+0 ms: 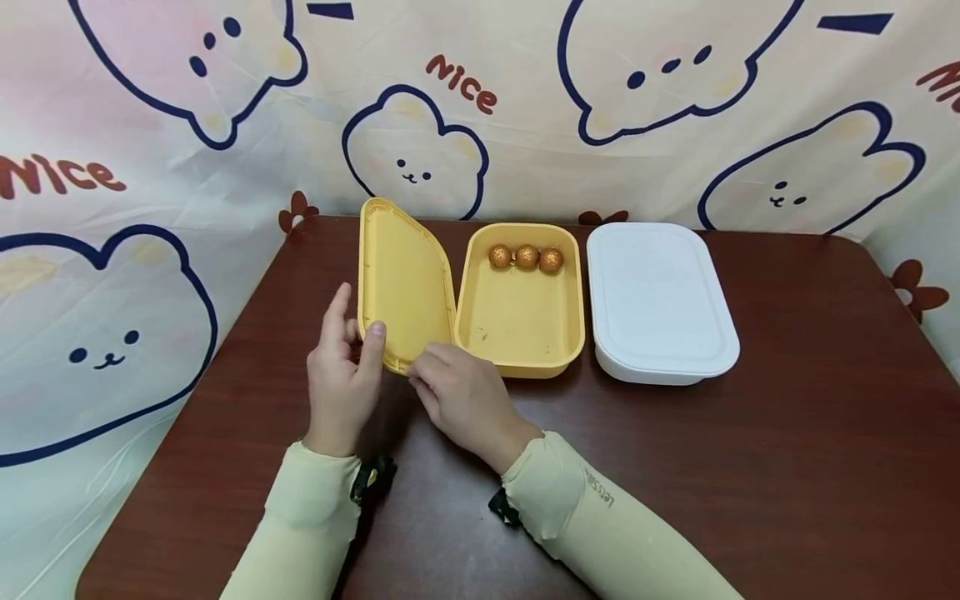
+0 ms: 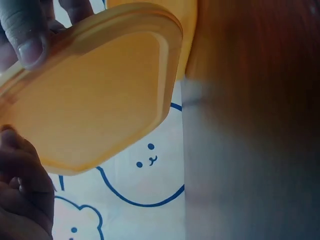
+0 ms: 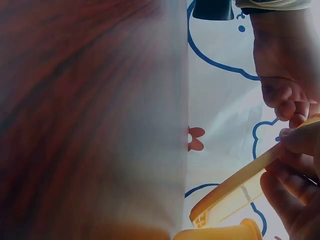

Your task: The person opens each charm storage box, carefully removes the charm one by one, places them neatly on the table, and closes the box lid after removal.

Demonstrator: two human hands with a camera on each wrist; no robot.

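Yellow lid [image 1: 405, 283] up and tilted, just left of the open yellow box [image 1: 517, 317], and both hands are on it! Left hand [image 1: 340, 387] pinches the left edge, thumb in front, fingers behind; right hand [image 1: 468, 404] has thumb and fingers clamped at the near corner. Whether lid meets box rim, I can't tell. Three glittery gold balls [image 1: 527, 257] sit along the box's far wall; the white lidded container [image 1: 660, 300] waits to the right. Looks like lid-handling, mid-step: the next move calls for steady grips and a level lid, squared to the rim.
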